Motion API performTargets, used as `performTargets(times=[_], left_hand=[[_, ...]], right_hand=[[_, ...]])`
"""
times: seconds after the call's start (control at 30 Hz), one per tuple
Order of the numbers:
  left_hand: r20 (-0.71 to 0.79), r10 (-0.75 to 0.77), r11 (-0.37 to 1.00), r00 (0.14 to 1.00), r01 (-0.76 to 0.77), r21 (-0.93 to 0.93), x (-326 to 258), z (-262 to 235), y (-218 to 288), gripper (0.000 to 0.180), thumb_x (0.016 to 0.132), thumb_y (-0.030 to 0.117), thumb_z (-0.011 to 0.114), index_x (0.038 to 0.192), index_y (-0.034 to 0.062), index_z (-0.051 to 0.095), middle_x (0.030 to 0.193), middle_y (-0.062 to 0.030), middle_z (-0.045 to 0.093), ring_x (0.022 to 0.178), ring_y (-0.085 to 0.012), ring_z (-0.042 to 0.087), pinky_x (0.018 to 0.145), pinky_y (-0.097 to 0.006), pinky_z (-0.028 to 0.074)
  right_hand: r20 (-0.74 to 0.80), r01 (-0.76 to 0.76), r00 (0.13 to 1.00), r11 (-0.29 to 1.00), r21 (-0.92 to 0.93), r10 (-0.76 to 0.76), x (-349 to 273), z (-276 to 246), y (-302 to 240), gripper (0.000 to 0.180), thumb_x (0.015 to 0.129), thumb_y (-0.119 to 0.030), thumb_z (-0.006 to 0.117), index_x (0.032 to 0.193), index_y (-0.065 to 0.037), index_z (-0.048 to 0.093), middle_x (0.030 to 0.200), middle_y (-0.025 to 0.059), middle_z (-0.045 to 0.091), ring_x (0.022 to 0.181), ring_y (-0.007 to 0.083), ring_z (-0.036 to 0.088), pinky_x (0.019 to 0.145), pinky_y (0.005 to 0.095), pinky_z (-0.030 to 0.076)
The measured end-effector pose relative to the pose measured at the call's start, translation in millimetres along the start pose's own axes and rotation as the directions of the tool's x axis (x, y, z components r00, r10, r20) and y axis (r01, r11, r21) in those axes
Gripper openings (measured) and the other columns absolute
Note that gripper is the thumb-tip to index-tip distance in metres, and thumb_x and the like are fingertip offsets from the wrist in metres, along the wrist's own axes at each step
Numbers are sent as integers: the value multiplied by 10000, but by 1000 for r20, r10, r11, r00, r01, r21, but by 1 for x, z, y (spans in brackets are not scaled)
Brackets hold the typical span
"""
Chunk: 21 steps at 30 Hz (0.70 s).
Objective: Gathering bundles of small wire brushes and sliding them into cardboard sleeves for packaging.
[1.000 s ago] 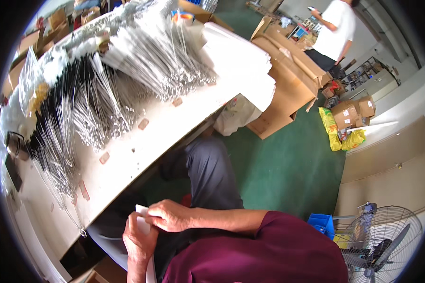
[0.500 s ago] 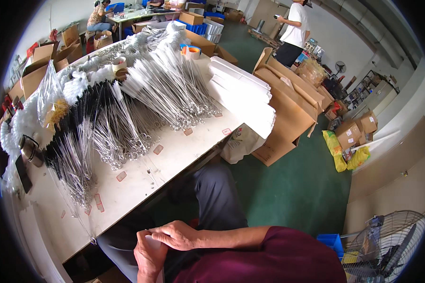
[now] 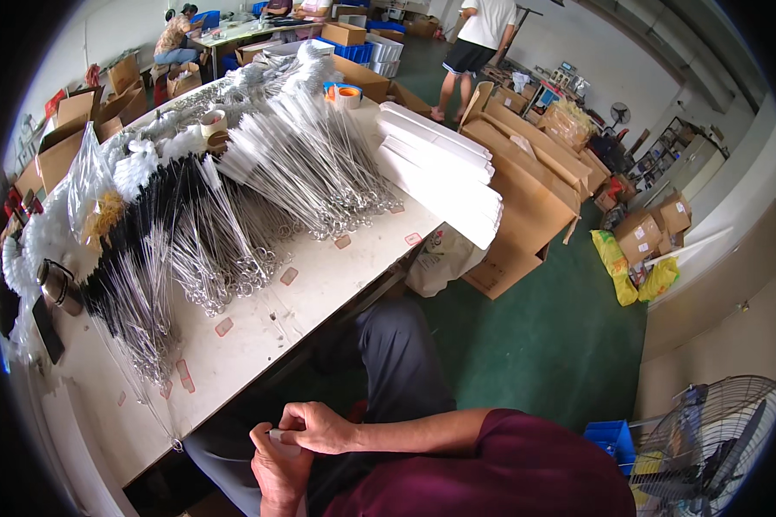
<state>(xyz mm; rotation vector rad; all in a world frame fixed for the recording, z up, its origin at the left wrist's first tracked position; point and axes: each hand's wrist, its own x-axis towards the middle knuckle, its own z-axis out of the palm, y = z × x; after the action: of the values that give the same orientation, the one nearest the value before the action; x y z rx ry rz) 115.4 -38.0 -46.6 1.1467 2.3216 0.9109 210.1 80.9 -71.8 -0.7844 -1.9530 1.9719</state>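
Your left hand (image 3: 278, 461) and right hand (image 3: 317, 426) both pinch a small white piece (image 3: 282, 438) at your lap, its axis hidden, brushes (image 3: 233, 224) well away.

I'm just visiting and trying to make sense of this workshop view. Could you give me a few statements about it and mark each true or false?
1. Both hands are down at the lap, below the table edge. True: the left hand and right hand meet there on a small white piece.
2. The white table carries heaps of long wire brushes. True.
3. The floor fan stands on the table. False: it stands on the floor at the lower right.
4. The flat white boxes are stacked on the green floor. False: they lie on the table's right end.
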Motion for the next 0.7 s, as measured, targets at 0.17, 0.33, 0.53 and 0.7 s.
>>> performTargets(times=[0.17,0.33,0.53,0.7], left_hand=[[-36,16,1000,999,-16,7,-2,5,0,610,753,249,846,1188,27,480,895,-263,697,861,-480,694,732,-515,562],[13,26,995,1000,-27,101,0,1,3,482,751,266,846,1058,10,575,892,-249,703,840,-453,703,716,-505,567],[-67,135,990,989,-132,42,-2,-3,6,450,753,258,833,1062,12,616,901,-214,715,822,-431,712,712,-493,580],[-54,137,990,989,-135,26,-1,-4,4,415,748,233,829,1032,12,624,888,-210,713,822,-430,713,711,-487,583]], right_hand=[[2,1,1000,1000,11,-1,1,-6,6,232,935,-182,778,943,15,657,830,73,726,784,91,663,691,278,541],[-2,-33,999,993,112,34,5,-12,18,230,948,-194,768,927,19,684,849,65,732,800,91,663,715,274,548],[12,-36,999,991,127,35,3,-17,8,256,963,-220,752,928,27,695,847,60,729,791,77,642,701,275,539],[-11,14,1000,991,136,-12,2,-16,11,253,970,-216,743,927,29,694,818,52,716,759,69,628,661,268,527]])
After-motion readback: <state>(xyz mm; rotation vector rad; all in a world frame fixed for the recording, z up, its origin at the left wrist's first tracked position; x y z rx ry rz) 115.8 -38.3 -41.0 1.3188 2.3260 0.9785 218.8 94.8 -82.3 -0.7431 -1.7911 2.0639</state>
